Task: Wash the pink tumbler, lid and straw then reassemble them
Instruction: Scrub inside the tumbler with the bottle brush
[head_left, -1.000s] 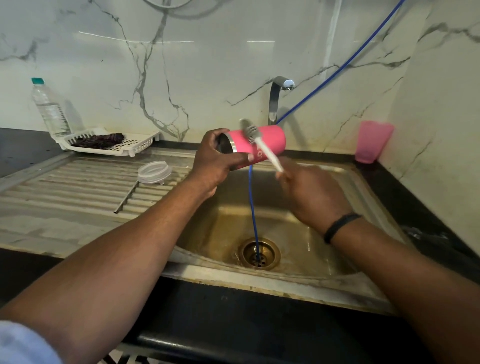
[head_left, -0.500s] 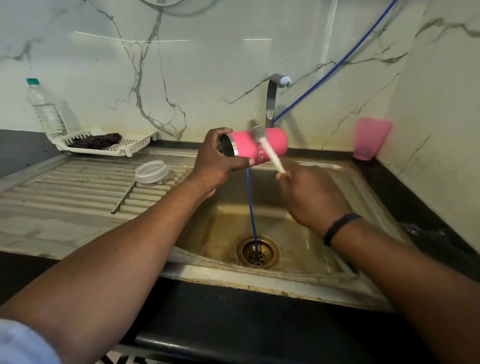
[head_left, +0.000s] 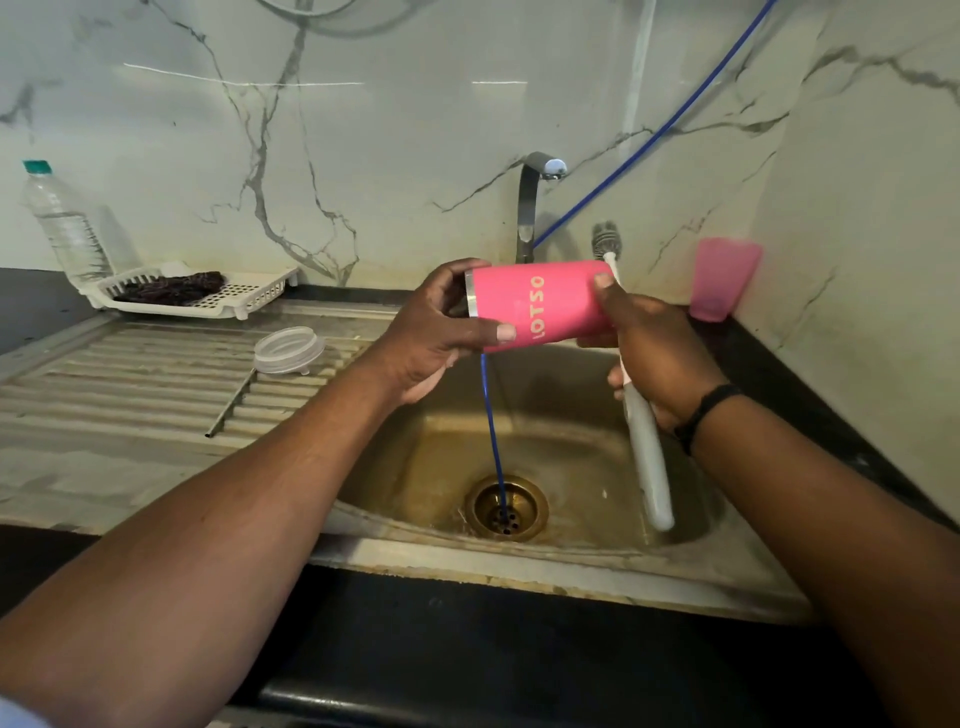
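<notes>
Left hand (head_left: 431, 338) closed around the rim end of the pink tumbler (head_left: 540, 309), right hand (head_left: 654, 353) clasping its base end plus a bottle brush (head_left: 641, 415), tumbler sideways between them; lid (head_left: 288, 349) and straw (head_left: 231, 402) well left of left hand.

I see the pink tumbler (head_left: 537, 307) lying on its side above the sink basin, its steel-rimmed mouth pointing to 9 o'clock and its base to 3 o'clock, pale "LOTSO" lettering facing me along its wall. The clear lid (head_left: 289, 349) sits by itself on the ribbed drainboard, at 9 o'clock from the tumbler and well apart from it. The thin metal straw (head_left: 230, 402) lies flat along the ribs, running from just beside the lid toward 7 o'clock.
</notes>
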